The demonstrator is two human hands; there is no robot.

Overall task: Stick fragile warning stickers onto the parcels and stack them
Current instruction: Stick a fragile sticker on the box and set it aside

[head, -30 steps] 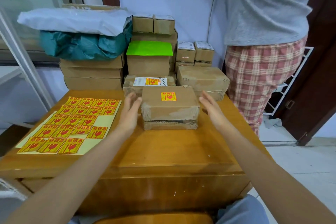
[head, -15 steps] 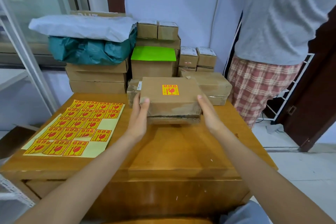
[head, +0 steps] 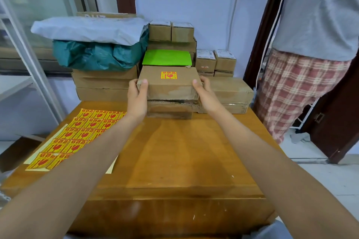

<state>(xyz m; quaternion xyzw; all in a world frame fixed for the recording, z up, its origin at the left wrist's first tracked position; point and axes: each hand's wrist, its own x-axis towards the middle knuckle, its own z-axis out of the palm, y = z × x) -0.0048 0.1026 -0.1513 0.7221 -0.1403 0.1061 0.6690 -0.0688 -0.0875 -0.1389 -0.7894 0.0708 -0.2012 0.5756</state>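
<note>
A brown cardboard parcel (head: 170, 85) with a yellow and red fragile sticker (head: 168, 75) on its top is held above another flat parcel (head: 169, 109) at the far side of the wooden table (head: 174, 157). My left hand (head: 137, 97) grips its left end, thumb on the top. My right hand (head: 204, 95) grips its right end. A sheet of yellow and red fragile stickers (head: 77, 132) lies on the table's left part, partly hidden by my left forearm.
Behind stand stacked cardboard boxes (head: 104, 81), a green-topped box (head: 167, 58), small labelled boxes (head: 214, 62) and a teal bag (head: 97, 55) under a white mailer (head: 87, 29). A long parcel (head: 231, 91) lies at right. A person in plaid trousers (head: 297, 91) stands at the right.
Both hands closed on the stickered parcel, lifted it off the table and carried it away from me, over the flat parcel at the back. The camera tilted up a little.
</note>
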